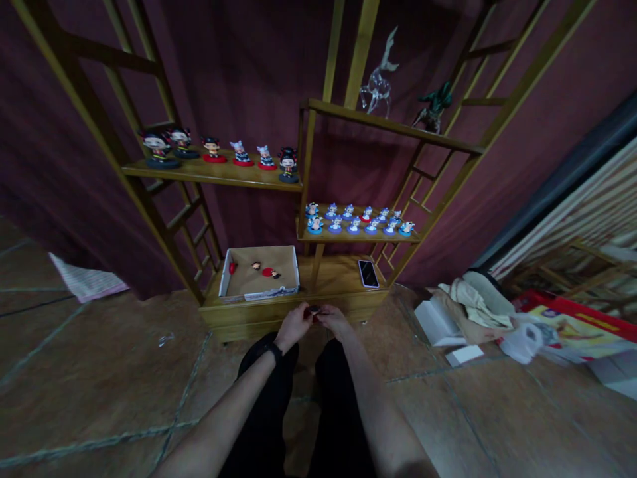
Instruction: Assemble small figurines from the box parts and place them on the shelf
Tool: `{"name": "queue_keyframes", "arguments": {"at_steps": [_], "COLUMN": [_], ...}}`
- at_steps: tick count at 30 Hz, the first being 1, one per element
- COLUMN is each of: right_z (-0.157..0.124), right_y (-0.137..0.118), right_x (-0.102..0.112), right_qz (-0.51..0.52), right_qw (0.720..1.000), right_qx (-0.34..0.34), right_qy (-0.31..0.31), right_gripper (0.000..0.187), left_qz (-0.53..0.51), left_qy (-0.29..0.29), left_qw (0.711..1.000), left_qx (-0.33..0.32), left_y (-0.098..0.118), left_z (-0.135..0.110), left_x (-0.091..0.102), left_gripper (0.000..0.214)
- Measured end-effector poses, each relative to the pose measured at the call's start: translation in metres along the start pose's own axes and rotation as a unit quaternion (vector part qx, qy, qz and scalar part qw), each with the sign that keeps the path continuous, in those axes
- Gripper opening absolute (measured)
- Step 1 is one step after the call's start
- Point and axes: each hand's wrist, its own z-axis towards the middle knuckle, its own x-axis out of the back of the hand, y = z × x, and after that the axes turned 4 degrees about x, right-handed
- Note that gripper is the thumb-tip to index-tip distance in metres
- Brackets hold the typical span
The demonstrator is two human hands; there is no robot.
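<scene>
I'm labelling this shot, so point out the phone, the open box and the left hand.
Phone [368, 273]: head view, middle of its dark screen.
Open box [245, 281]: head view, bare part of its inside bottom.
Left hand [295, 325]: head view, back of the hand.

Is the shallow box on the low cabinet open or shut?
Open: the box has no lid over it, and small figure pieces show on its brown floor.

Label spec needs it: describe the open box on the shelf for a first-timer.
Find the wooden display shelf and drop to its lowest board. On that board's left half, just beyond the left hand, sits a shallow cardboard box with low white walls. Unlike the flat, dark-screened smartphone to its right, it has an open brown interior with small figurine pieces lying inside.
</scene>
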Motion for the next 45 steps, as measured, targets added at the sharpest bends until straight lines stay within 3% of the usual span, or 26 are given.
{"name": "queue_keyframes", "arguments": {"at_steps": [8, 19, 29, 45], "right_z": [0.003, 0.0, -0.001, 0.001], "right_y": [0.003, -0.003, -0.004, -0.002], "right_x": [0.002, -0.005, -0.006, -0.002], "right_qz": [0.011, 0.046, 0.067, 0.11], "right_qw": [0.999, 0.998, 0.997, 0.994], "right_qx": [-0.038, -0.031, -0.028, -0.013], "right_qy": [0.001, -0.013, 0.008, -0.013], "right_gripper": [0.022, 0.028, 0.027, 0.023], "left_qz": [-0.224, -0.388, -0.403, -0.444], "left_qy": [-0.023, -0.063, -0.049, -0.075], "left_qw": [0.972, 0.912, 0.905, 0.881], "left_qx": [0.062, 0.115, 0.127, 0.146], "left_y": [-0.011, -0.013, -0.015, -0.017], "left_z": [0.013, 0.013, 0.012, 0.014], "left_x": [-0.002, -0.002, 0.001, 0.001], "left_gripper": [0.004, 0.012, 0.011, 0.028]}}
